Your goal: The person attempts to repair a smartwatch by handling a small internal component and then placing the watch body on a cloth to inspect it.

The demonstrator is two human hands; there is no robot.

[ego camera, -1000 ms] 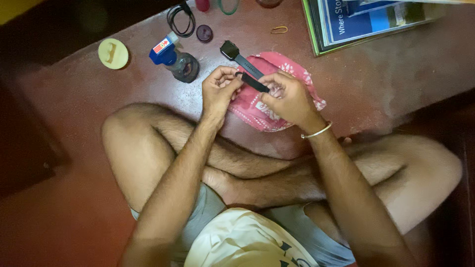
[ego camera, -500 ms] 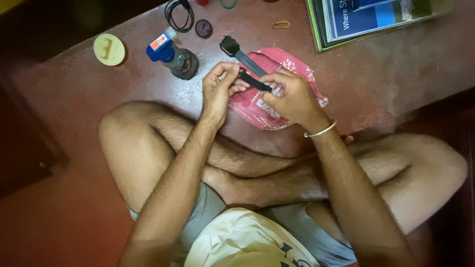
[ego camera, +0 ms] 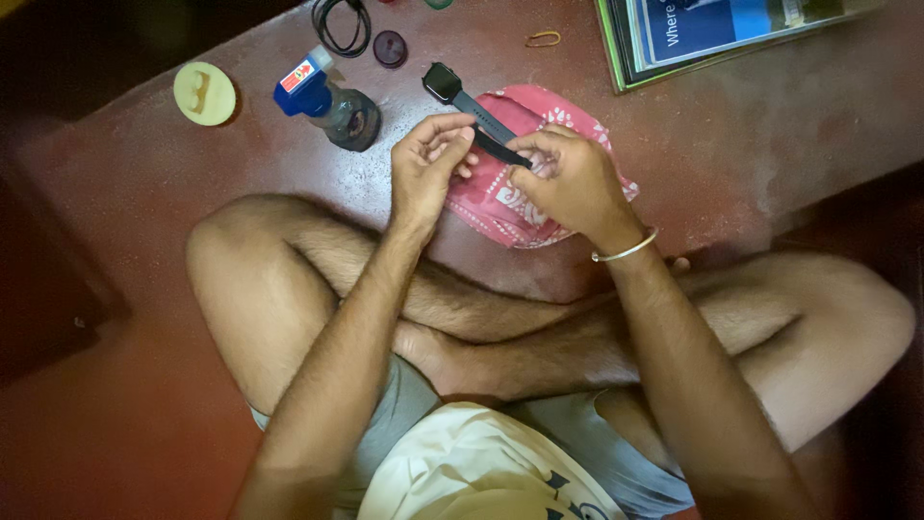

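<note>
Currently seated cross-legged on the dark red polished floor [ego camera: 731,144], working on a black smartwatch with a square dark face and flat rubbery strap [ego camera: 474,108]. Step in hand, as I judge it: handling the strap end, either fitting or freeing it. My left hand [ego camera: 428,169] has thumb and fingertips closed lightly on the strap near its middle; my right hand [ego camera: 573,178] pinches the loose end of the same strap, fingers curled tight, a thin silver bangle [ego camera: 626,250] at the wrist. Watch is held just above a crumpled pink cloth with white print [ego camera: 500,207], face pointing away from me toward the far edge of the floor. Strap looks matte and stiff enough to keep a straight line between the two grips; face is blank, unlit. Next move likely calls for a fine pinch and steady counter-hold from the left. Nearby, toward the far left: small dark bottle with a blue cap [ego camera: 327,101], pale yellow round lid [ego camera: 204,93], coiled black cable [ego camera: 342,24]. Green-edged book [ego camera: 712,34] at far right.
</note>
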